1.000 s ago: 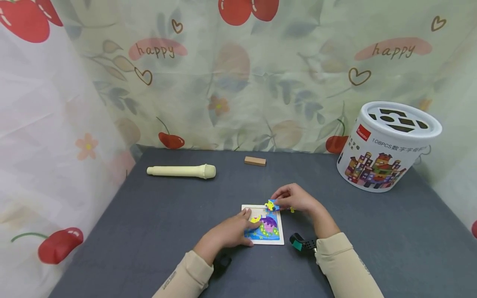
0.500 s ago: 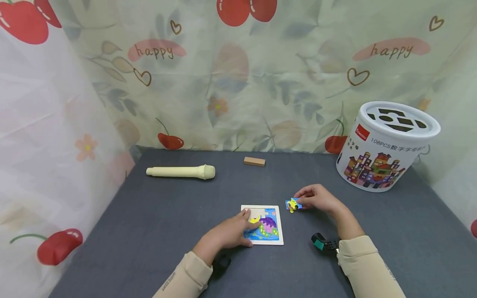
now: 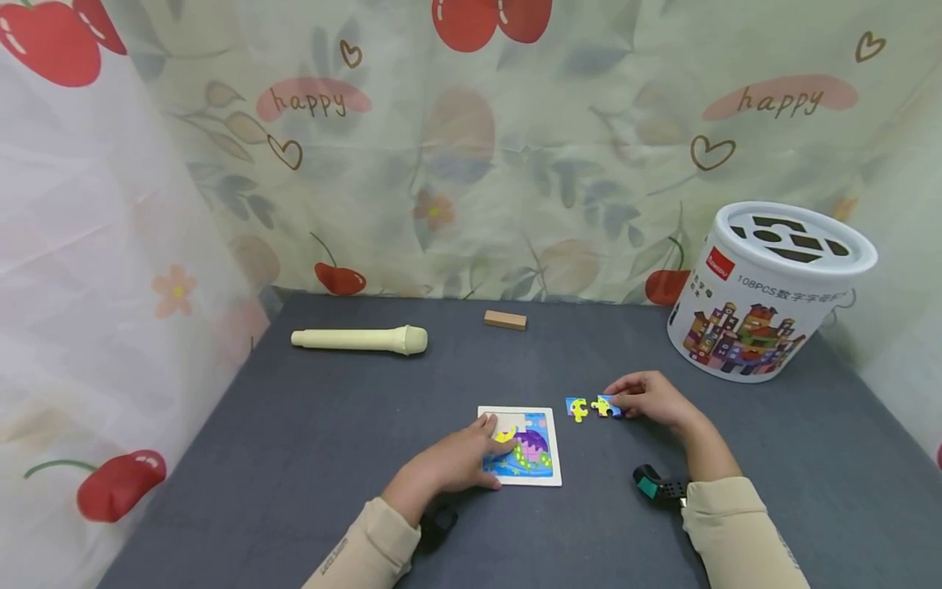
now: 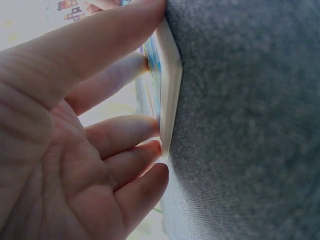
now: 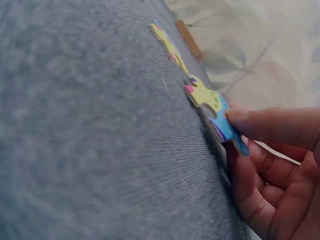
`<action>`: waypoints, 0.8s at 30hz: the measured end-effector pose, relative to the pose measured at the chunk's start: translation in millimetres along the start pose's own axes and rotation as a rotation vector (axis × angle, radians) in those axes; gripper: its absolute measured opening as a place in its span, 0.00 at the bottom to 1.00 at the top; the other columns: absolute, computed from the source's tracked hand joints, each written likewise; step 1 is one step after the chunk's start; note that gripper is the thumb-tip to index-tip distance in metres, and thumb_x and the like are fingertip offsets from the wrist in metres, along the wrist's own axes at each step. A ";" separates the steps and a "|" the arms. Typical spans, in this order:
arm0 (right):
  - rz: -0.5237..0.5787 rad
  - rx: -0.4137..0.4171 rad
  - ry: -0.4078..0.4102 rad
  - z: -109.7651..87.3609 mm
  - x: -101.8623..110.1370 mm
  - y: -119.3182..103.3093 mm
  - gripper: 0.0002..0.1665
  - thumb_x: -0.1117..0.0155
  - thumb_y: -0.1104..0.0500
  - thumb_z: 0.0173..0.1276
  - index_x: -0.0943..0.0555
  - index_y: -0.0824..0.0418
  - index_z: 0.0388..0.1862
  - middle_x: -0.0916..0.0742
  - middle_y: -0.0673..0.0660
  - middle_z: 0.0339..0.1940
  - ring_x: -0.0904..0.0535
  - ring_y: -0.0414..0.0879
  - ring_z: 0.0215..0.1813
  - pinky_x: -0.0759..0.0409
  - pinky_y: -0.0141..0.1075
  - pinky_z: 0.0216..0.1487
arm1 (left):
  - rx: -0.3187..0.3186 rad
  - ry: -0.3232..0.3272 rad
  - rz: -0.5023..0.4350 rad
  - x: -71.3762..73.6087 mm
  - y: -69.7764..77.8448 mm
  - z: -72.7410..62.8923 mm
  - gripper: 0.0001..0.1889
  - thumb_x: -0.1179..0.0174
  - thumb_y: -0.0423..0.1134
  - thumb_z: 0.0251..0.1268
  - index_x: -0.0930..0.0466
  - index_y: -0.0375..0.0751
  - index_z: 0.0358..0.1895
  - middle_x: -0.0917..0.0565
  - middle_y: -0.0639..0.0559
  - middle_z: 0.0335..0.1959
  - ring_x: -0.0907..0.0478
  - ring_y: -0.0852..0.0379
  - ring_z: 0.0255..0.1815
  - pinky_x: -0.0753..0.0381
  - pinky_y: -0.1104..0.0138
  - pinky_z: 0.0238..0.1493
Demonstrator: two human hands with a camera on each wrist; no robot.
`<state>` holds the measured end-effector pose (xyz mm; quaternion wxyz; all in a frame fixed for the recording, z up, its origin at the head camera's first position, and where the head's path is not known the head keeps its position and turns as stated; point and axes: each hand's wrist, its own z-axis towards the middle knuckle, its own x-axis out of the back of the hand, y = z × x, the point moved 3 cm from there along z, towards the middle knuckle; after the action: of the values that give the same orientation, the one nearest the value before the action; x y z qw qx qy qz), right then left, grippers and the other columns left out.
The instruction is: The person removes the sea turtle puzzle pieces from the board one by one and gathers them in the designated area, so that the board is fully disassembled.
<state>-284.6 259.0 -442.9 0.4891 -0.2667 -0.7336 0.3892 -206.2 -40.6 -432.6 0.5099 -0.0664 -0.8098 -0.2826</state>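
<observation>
My left hand rests on a small jigsaw puzzle tray with a pale frame. In the left wrist view its thumb and fingertips touch the tray's edge and face. The picture is blue, purple and yellow; bare pale backing shows at its upper left. To the right of the tray, my right hand pinches a blue-and-yellow puzzle piece between thumb and fingers, low over the table. In the right wrist view this held piece is tilted. Another puzzle piece lies just left of it.
A cream toy microphone lies at the back left of the dark table. Near the back edge is a small wooden block. A large white block bucket stands at the back right. Patterned cloth hangs behind.
My right hand has moved right, carrying its puzzle piece from the tray's upper right corner, past the loose piece, to that piece's right side. The left hand has stayed on the tray.
</observation>
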 end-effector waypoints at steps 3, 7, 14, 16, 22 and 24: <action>-0.017 0.006 0.028 -0.1 -1.7 2.1 0.16 0.40 0.59 0.66 0.20 0.71 0.46 0.17 0.53 0.34 0.26 0.40 0.31 0.24 0.32 0.33 | -0.008 0.007 0.004 0.0 -0.4 -0.1 0.32 0.34 0.47 0.55 0.33 0.59 0.66 0.46 0.43 0.74 0.51 0.47 0.76 0.38 0.53 0.69; -0.055 0.019 0.064 -1.3 -4.7 0.6 0.16 0.39 0.59 0.65 0.19 0.71 0.45 0.17 0.55 0.35 0.28 0.40 0.31 0.26 0.32 0.31 | -0.003 0.004 0.007 -1.5 -0.9 0.9 0.32 0.35 0.48 0.55 0.33 0.60 0.66 0.46 0.44 0.74 0.51 0.47 0.76 0.38 0.53 0.69; -0.089 0.029 0.100 -0.2 -7.1 0.9 0.14 0.38 0.60 0.64 0.18 0.71 0.43 0.16 0.57 0.35 0.29 0.42 0.32 0.28 0.31 0.31 | 0.016 -0.004 0.001 -1.4 -0.1 0.2 0.32 0.35 0.48 0.55 0.33 0.62 0.66 0.46 0.45 0.74 0.51 0.48 0.76 0.38 0.53 0.69; -0.103 0.031 0.113 0.3 -7.5 0.7 0.14 0.38 0.61 0.64 0.18 0.71 0.43 0.16 0.57 0.35 0.29 0.42 0.32 0.28 0.31 0.31 | 0.018 -0.005 -0.003 -1.3 -0.3 0.4 0.32 0.35 0.48 0.55 0.33 0.62 0.66 0.46 0.45 0.74 0.50 0.47 0.75 0.38 0.53 0.69; -0.145 0.032 0.160 0.5 -10.9 -2.1 0.11 0.38 0.63 0.63 0.18 0.70 0.40 0.16 0.58 0.33 0.28 0.43 0.33 0.29 0.32 0.33 | 0.024 -0.011 -0.006 -1.1 -1.4 1.3 0.32 0.35 0.48 0.56 0.33 0.62 0.66 0.47 0.45 0.75 0.51 0.48 0.76 0.39 0.53 0.69; -0.152 0.027 0.167 0.1 -12.3 -2.9 0.10 0.39 0.64 0.64 0.18 0.70 0.40 0.16 0.58 0.33 0.28 0.44 0.33 0.28 0.32 0.33 | 0.024 -0.012 -0.005 -1.1 -1.6 1.6 0.32 0.35 0.49 0.56 0.33 0.62 0.66 0.47 0.45 0.75 0.51 0.48 0.76 0.39 0.53 0.69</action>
<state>-280.0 247.9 -446.8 0.5802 -0.2350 -0.7030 0.3374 -207.6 -40.9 -434.6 0.5050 -0.0600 -0.8164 -0.2736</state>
